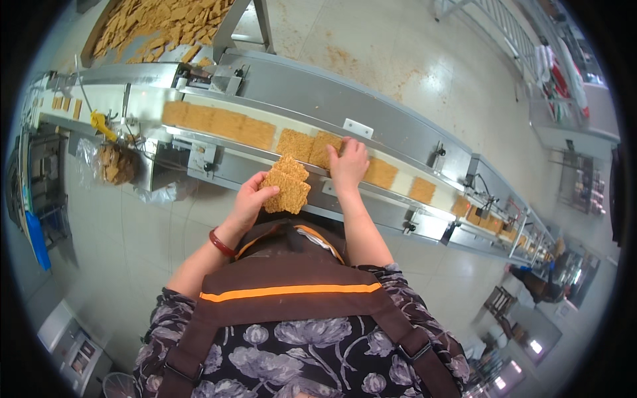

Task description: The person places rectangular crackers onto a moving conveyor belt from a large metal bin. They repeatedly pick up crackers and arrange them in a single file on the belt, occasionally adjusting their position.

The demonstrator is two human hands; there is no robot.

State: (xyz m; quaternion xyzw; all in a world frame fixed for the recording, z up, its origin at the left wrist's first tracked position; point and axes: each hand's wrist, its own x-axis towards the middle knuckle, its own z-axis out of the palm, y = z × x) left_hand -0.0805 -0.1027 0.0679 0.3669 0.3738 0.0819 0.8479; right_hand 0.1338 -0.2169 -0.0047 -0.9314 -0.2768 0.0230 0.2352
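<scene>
My left hand (257,192) grips stacked golden square crackers (290,194) with a grainy surface, held just in front of the conveyor, thumb on top. My right hand (346,162) is on the belt, thumb and fingers curled on the edge of a similar cracker (322,147). Another cracker (295,144) lies just left of it. Along the conveyor belt (405,179), a blurred row of crackers (219,126) runs to the left and more squares (421,190) lie to the right.
A tray of broken cracker pieces (152,30) stands behind at upper left. A bag of pieces (116,166) hangs near a yellow fitting (101,125). Metal rails (378,99) edge the belt. Another person (541,282) is far right, beside the line.
</scene>
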